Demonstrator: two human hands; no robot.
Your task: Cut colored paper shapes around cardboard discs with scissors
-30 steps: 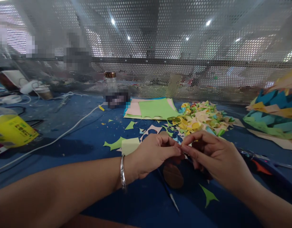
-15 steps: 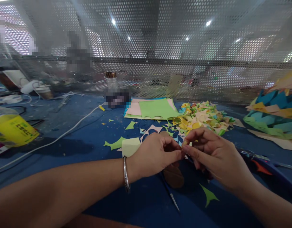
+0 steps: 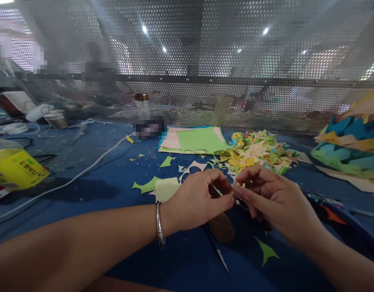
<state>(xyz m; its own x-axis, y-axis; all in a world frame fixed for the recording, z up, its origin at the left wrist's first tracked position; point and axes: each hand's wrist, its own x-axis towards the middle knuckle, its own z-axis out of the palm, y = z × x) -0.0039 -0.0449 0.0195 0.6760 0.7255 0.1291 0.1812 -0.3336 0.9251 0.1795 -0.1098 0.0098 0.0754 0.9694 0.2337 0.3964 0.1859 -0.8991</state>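
- Perforated screen (image 3: 187, 44): standing behind the table (image 3: 174, 259), whose blue top is carrying everything listed below.
- Layered paper form (image 3: 348, 144): standing at far right, showing pointed tiers.
- Coloured sheets (image 3: 202, 138): lying stacked near the screen.
- Heap of folded paper pieces (image 3: 256, 152): lying right of the sheets, beyond the hands.
- Right hand (image 3: 275, 198): pinching between thumb and index finger.
- Left hand (image 3: 199, 196): curling thumb and index finger towards the same spot; grip cannot be confirmed.
- Slim tool (image 3: 221, 257) and brown oval (image 3: 221, 229): lying below the left hand.
- Small yellowish piece (image 3: 236, 185): sitting at the right fingertips, mostly hidden.
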